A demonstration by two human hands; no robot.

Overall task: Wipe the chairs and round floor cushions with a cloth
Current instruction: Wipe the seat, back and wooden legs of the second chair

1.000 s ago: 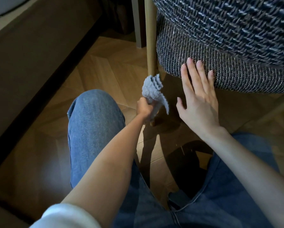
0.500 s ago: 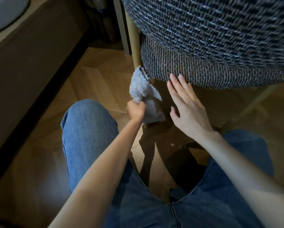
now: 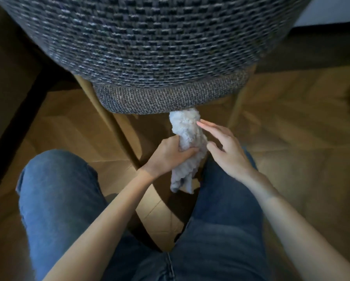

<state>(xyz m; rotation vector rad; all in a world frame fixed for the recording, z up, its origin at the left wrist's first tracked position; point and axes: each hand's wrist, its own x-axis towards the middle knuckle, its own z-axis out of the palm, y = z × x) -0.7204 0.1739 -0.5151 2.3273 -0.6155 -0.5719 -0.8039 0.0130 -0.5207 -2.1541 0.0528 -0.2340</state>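
Home living or dining room: woven-upholstered chair [image 3: 149, 49] on wooden legs [image 3: 111, 126], herringbone parquet floor [image 3: 291, 118] beyond the hands.

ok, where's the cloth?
Head view, centre: the cloth is held in the left hand, its top at the lower edge of the chair seat, right hand beside it.

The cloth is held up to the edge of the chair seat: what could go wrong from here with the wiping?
1. The cloth is bunched, and only its top end meets the chair seat, so the wipe may miss much fabric.
2. Its loose tail hangs below the left hand grip and may brush the floor.
3. The right hand is open beside the cloth, not on the chair seat, so a firm push might shift it.
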